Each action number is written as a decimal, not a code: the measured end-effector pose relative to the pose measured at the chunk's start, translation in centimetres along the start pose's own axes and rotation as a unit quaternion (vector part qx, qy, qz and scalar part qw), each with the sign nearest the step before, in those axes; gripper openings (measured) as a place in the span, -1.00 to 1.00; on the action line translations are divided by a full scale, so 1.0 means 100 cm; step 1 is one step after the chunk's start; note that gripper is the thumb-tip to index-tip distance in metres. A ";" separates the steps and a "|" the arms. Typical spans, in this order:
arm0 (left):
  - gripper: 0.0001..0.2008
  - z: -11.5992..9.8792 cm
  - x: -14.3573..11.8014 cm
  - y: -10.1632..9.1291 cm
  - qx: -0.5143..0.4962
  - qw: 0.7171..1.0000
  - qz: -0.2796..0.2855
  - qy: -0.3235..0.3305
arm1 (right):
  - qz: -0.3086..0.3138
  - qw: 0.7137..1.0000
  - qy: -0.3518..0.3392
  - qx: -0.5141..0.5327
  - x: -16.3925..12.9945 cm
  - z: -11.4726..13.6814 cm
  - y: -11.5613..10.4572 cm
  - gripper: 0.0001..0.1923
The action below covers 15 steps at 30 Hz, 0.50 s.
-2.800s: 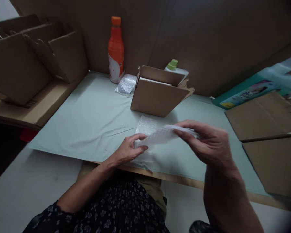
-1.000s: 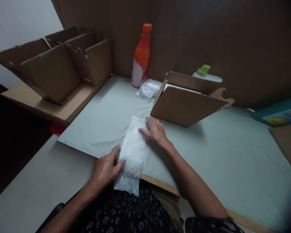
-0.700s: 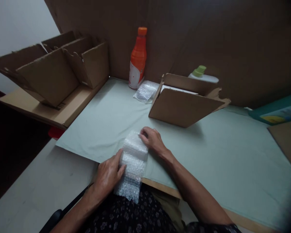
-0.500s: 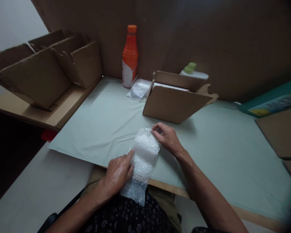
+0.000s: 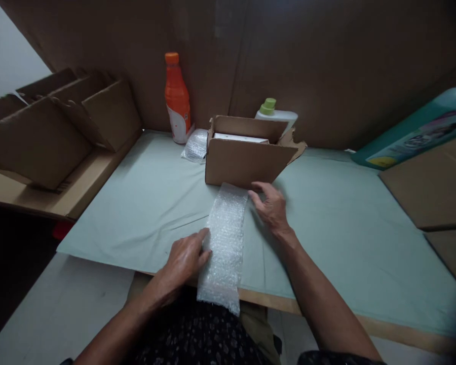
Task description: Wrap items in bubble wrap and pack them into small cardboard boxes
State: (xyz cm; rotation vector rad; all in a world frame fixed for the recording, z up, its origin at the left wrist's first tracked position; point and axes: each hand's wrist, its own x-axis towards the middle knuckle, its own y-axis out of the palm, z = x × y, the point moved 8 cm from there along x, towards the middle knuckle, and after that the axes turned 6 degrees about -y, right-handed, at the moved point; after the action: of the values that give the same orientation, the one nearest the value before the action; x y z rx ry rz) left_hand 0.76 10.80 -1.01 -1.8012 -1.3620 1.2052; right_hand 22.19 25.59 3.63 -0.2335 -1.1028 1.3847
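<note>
A long strip of bubble wrap [image 5: 225, 243] lies flat on the pale green cloth, its near end hanging over the table's front edge. At its left border rests my left hand [image 5: 185, 258], thumb and index finger apart and touching the wrap. My right hand [image 5: 270, 207] is by the far right corner of the strip, fingers spread and holding nothing. Just beyond the strip stands an open cardboard box [image 5: 243, 161] with something white inside.
An orange bottle [image 5: 177, 99] and a wrapped bubble-wrap bundle [image 5: 196, 145] are at the back. Behind the box is a white bottle with a green cap [image 5: 268, 106]. Cardboard dividers [image 5: 34, 142] stand left; a teal bottle [image 5: 414, 129] leans at right beside cardboard [image 5: 433, 187].
The bubble wrap now lies flatter and reaches farther, close to the box. My right hand has let go of its far corner and its fingers have spread. The view has shifted right.
</note>
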 end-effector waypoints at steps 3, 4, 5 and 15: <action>-0.46 0.009 0.019 -0.031 -0.050 0.994 -0.094 0.008 | -0.042 0.996 0.083 0.005 -0.008 -0.033 -0.018 -0.75; -0.43 0.009 0.030 -0.042 -0.075 0.989 -0.126 0.014 | -0.052 0.992 0.113 0.001 -0.009 -0.043 -0.022 -0.73; -0.39 0.009 0.043 -0.052 -0.105 0.983 -0.152 0.019 | -0.061 0.988 0.140 -0.003 -0.009 -0.052 -0.024 -0.66; -0.38 -0.029 0.176 -0.091 -0.298 0.928 -0.215 0.064 | 0.009 0.986 0.168 0.009 0.041 -0.087 0.006 -0.48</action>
State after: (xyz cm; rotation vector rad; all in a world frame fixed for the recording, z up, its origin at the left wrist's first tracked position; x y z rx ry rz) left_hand 0.77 30.56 2.38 -1.7655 -2.0568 0.4527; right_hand 27.33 33.21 0.74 -0.4475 -0.8081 1.3122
